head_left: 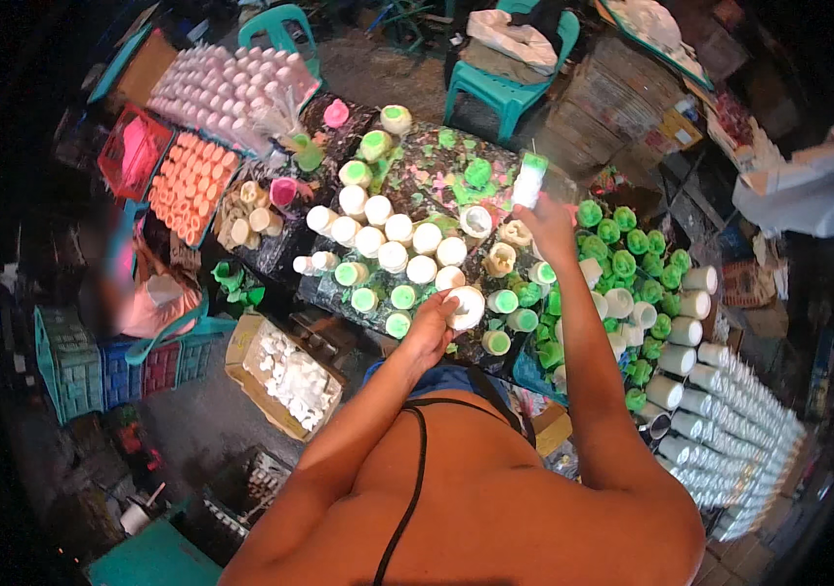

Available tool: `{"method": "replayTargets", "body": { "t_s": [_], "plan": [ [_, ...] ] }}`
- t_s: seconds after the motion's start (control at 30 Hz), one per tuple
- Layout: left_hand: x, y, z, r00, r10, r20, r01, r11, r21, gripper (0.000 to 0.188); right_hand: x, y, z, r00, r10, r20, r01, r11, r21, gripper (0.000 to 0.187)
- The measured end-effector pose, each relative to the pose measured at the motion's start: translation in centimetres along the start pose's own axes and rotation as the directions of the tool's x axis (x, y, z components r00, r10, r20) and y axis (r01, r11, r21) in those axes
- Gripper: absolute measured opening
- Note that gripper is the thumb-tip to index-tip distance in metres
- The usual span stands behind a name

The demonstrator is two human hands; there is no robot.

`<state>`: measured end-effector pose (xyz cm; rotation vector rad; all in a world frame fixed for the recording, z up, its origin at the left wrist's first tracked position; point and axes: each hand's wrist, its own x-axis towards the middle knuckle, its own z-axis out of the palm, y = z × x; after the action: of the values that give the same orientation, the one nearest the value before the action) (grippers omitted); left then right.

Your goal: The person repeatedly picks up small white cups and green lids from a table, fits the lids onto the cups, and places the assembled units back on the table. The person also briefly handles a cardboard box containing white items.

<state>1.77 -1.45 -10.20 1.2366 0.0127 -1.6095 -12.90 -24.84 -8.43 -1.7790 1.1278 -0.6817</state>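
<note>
Two bare hands at work over a crowded bench [427, 205].
The left hand [427, 330] grips a round white piece [465, 309] above the near edge; the right hand [547, 221] closes around a green-topped white cylinder [530, 180] near the far right corner. Both are probably best held by the sides, upright, and clear of the crowded white pieces [393, 256] mid-bench. Beyond the near left corner, a carton [240, 344] holds small white bits; past the left edge, a red basket [116, 172] holds something pink. Off the right edge, a teal tray [535, 381] carries green and white pieces.
</note>
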Motion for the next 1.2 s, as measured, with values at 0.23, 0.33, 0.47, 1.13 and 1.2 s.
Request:
{"method": "replayTargets", "body": {
  "t_s": [0.23, 0.33, 0.47, 1.13, 1.2],
  "plan": [
    [0.1, 0.5, -2.3, 0.988, 0.015, 0.154, 0.006, 0.991, -0.13, 0.037, 4.9, 0.2, 4.1, 0.986, -0.044, -0.162, 0.118, 0.869, 0.481, 0.033],
    [0.2, 1.0, -2.6, 0.984, 0.011, 0.179, 0.017, 0.988, -0.156, 0.036, 7.5, -0.5, 5.2, 0.972, -0.204, -0.115, 0.213, 0.974, 0.074, 0.037],
    [0.6, 1.0, -3.0, 0.991, 0.0, 0.137, 0.024, 0.984, -0.179, 0.035, 9.7, -3.7, 8.2, 0.938, -0.317, 0.143, 0.346, 0.804, -0.483, 0.041],
    [2.0, 1.8, -5.7, 0.979, -0.019, 0.204, 0.089, 0.938, -0.335, 0.037, 8.6, -2.7, 10.0, 0.991, 0.04, 0.125, -0.105, 0.807, 0.581, 0.04],
    [1.8, 2.9, -5.4, 0.981, -0.066, 0.182, 0.129, 0.925, -0.357, 0.039, 8.5, -0.3, 8.8, 0.985, 0.114, 0.129, -0.169, 0.767, 0.619, 0.04]
  ]
}}
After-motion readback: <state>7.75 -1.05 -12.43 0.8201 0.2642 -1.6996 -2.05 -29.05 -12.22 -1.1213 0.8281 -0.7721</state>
